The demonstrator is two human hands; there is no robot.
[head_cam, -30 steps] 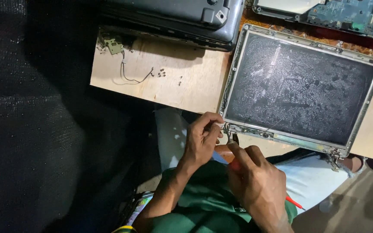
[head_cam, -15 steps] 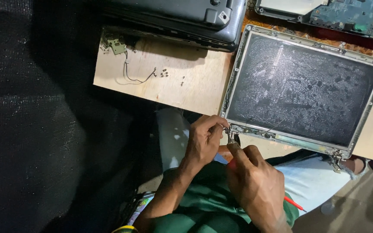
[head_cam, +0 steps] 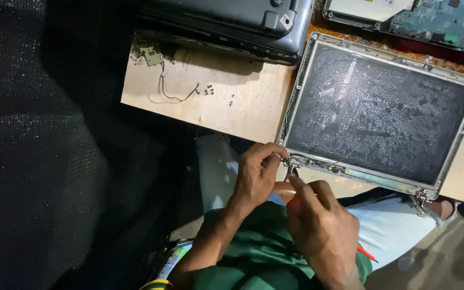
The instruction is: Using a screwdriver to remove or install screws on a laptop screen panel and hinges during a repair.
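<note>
A bare laptop screen panel (head_cam: pixel 382 110) with a dusty dark face and a metal frame lies on a wooden board (head_cam: pixel 226 102). My left hand (head_cam: pixel 256 172) pinches the panel's near left corner at its hinge bracket (head_cam: pixel 291 161). My right hand (head_cam: pixel 320 231) grips a screwdriver with a red handle (head_cam: pixel 366 252), its tip set at that same hinge. Both hands sit over my lap, which is covered in green cloth.
A dark laptop base (head_cam: pixel 232 21) rests at the board's far edge. A green circuit board (head_cam: pixel 436 21) and a drive lie at top right. A small green part with a thin wire (head_cam: pixel 159 75) and loose screws (head_cam: pixel 210 91) sit on the board. Black mesh fabric (head_cam: pixel 33 145) fills the left.
The view has shifted slightly. Both hands stay at the panel's near left hinge, with the right hand's fingers nudged a little on the screwdriver.
</note>
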